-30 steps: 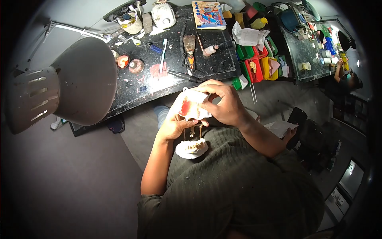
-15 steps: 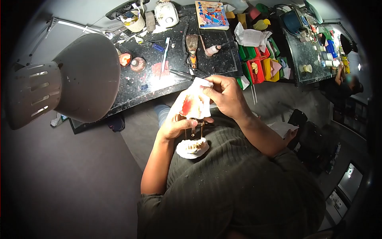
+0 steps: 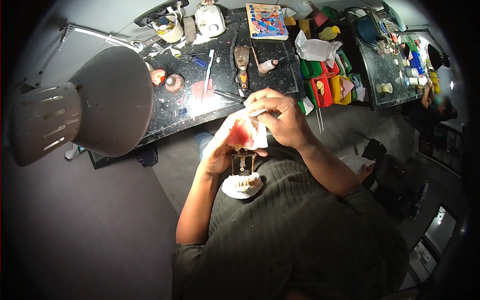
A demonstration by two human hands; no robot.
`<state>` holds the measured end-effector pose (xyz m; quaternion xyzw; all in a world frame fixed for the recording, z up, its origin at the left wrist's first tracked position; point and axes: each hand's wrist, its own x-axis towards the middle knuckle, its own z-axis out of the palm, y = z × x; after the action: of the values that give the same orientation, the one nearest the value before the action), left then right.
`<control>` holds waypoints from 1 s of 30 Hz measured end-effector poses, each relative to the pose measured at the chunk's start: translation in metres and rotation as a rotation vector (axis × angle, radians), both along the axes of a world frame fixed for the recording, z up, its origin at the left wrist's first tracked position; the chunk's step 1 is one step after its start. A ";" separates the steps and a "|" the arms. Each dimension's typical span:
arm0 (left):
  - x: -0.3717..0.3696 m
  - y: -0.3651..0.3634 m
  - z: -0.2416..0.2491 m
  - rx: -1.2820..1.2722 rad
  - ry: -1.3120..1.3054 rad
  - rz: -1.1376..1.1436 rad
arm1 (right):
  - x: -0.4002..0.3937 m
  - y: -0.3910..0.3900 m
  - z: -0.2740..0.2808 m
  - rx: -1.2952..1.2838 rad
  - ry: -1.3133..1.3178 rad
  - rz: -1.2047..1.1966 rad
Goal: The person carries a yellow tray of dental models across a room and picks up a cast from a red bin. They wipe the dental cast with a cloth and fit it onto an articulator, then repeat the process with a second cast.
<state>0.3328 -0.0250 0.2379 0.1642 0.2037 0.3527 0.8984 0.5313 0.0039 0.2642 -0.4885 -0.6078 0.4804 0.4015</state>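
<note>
Upper cast (image 3: 241, 134): one, white with a red hollow, held in both hands before the person's chest; landmark for every entry below.

Left hand (image 3: 216, 156): at the cast's left side, fingers wrapped closely behind and under it, a few tips emerging at its lower right.

Right hand (image 3: 286, 120): at the cast's upper right, fingers bent, thumb and forefinger pinching a thin white piece (image 3: 258, 113); in the glare this may be a separate scrap or part of the cast's rim.

Frame (image 3: 243, 163): metal, with upright pins, directly below the cast.

Lower cast (image 3: 242, 186): white base, yellowish teeth, below the cast on the frame's near side, in front of the dark shirt (image 3: 290, 225).

Lamp (image 3: 112, 100): large grey shade, well to the cast's left.

Worktop (image 3: 222, 72): dark, speckled, beyond the cast. On it, beyond and left of the cast: toothbrush (image 3: 208, 70), overlapping a pink sheet (image 3: 196, 90); jar (image 3: 174, 83); orange pot (image 3: 158, 77). Beyond and slightly right: bottle (image 3: 267, 66); book (image 3: 267, 22).

Red bin (image 3: 322, 97) and yellow bin (image 3: 341, 96): side by side, beyond and right of the cast.

Co-worker (image 3: 437, 107): far to the cast's right.
</note>
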 end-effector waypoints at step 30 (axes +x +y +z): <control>0.000 -0.011 -0.001 0.015 0.087 0.128 | 0.001 -0.020 -0.002 0.068 -0.033 0.038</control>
<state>0.3324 -0.0360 0.2364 0.1725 0.2499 0.4034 0.8632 0.5326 -0.0157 0.2620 -0.4709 -0.6392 0.4590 0.3987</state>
